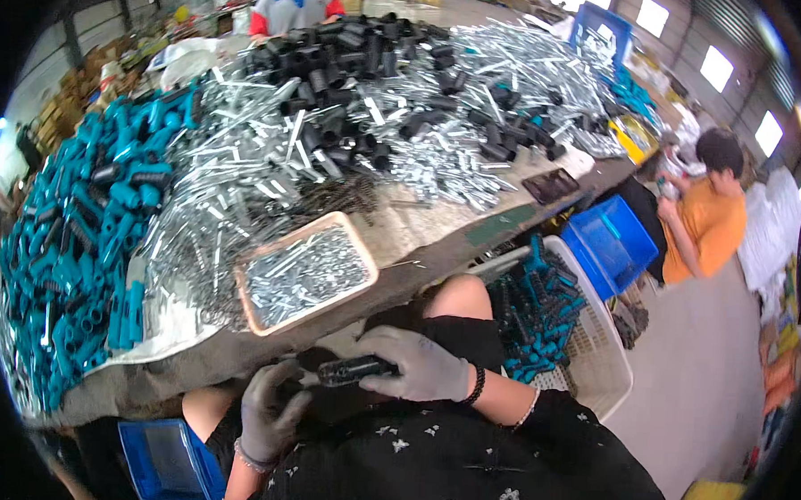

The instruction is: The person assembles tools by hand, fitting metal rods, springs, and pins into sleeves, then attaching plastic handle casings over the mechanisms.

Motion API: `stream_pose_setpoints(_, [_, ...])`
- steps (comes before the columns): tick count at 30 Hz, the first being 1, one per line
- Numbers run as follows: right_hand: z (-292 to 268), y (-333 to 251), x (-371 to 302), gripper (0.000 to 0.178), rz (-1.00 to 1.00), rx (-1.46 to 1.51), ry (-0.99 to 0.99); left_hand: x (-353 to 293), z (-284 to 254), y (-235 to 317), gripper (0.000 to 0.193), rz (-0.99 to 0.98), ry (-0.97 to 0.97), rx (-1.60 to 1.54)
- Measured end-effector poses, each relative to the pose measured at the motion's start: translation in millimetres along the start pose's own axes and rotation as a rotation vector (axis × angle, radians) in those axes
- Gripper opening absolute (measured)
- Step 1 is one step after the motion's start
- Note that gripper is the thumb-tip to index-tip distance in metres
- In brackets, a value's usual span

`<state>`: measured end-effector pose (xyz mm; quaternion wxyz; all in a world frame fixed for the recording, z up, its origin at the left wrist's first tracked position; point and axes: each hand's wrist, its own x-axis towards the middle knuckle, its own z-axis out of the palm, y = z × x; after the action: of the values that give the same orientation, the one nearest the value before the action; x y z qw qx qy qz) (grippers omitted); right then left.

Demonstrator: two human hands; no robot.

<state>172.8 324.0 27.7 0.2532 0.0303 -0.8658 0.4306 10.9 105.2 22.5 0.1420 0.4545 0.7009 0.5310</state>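
Note:
Above my lap, my right hand (424, 369), in a grey glove, is closed around a black ribbed cylindrical part (352, 370) that lies roughly level. The part's left end points toward my left hand (270, 411), also gloved in grey. That hand's fingers are curved, with thumb and fingers apart, close to the end of the part; I cannot make out anything between them. Just beyond my hands, at the table's near edge, sits a pale pink tray (369, 265) of small silver metal pins.
Teal plastic handles (78, 263) cover the table's left side. Metal rods (235, 144) and black sleeves (355, 51) heap behind the tray. A white crate (614, 371) of teal-black pieces and a blue bin (611, 237) stand right, near a seated person (710, 219). Another blue bin (163, 459) is lower left.

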Motion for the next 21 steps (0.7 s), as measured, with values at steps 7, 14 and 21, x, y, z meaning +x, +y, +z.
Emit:
stream_pose_setpoints(7, [-75,25,-49,0.040,0.297,-0.206,0.189,-9,1,-13,0.025,-0.087,0.093,-0.002])
stream_pose_setpoints(14, [-132,59,-68,0.041,0.488,-0.405,0.538,-17,-6,0,0.019,-0.152,-0.023,0.143])
stream_pose_setpoints(21, [-130,72,-49,0.040,0.426,-0.486,0.554,-17,10,-8,0.018,-0.116,-0.006,0.151])
